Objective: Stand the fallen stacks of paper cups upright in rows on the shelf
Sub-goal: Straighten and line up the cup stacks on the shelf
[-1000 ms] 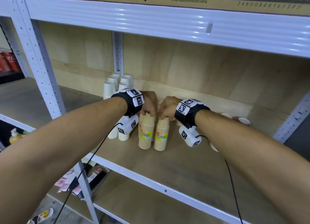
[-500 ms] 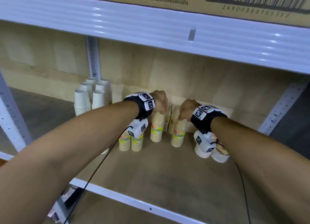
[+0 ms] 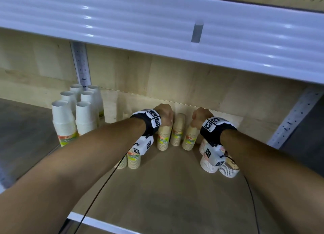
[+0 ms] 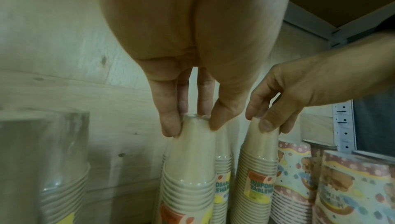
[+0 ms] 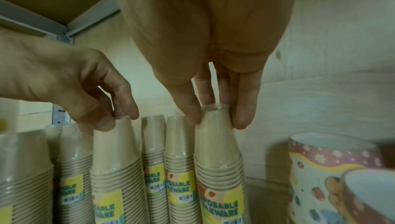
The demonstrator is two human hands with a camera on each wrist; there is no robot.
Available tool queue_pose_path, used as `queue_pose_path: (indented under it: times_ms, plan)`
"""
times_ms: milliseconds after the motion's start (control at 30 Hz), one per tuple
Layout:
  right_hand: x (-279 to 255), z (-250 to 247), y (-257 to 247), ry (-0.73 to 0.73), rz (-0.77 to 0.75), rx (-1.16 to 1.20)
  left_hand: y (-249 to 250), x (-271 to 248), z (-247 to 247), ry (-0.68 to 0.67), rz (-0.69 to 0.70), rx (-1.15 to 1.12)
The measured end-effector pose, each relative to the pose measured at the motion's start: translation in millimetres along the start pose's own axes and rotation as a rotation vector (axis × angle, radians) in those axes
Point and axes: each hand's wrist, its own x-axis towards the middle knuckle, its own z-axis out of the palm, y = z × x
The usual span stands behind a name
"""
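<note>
Two wrapped stacks of brown paper cups stand upright near the back of the wooden shelf (image 3: 166, 190). My left hand (image 3: 164, 114) pinches the top of the left stack (image 3: 163, 139) from above, fingertips on either side of its top (image 4: 193, 128). In the same way my right hand (image 3: 201, 117) pinches the top of the right stack (image 3: 190, 139), its fingers closed round the tip (image 5: 215, 122). A third brown stack (image 3: 178, 130) stands between them against the back wall. The left wrist view shows both held stacks (image 4: 188, 168) (image 4: 256, 168) upright.
Several white cup stacks (image 3: 73, 114) stand in rows at the left. Two more brown stacks (image 3: 133, 160) stand under my left wrist. Patterned cup stacks (image 3: 219, 165) stand below my right wrist. The white beam (image 3: 157, 32) of the shelf above hangs low overhead.
Both hands have carried their brown stacks deeper into the shelf, towards the back wall. The head view has shifted right and closer.
</note>
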Motion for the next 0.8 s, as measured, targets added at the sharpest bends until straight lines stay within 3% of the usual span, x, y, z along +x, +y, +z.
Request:
queue_pose_path:
  times_ms: [800]
  plan:
    - [24, 5, 8, 0.048, -0.019, 0.061, -8, 21, 4, -0.081, 0.004, -0.015]
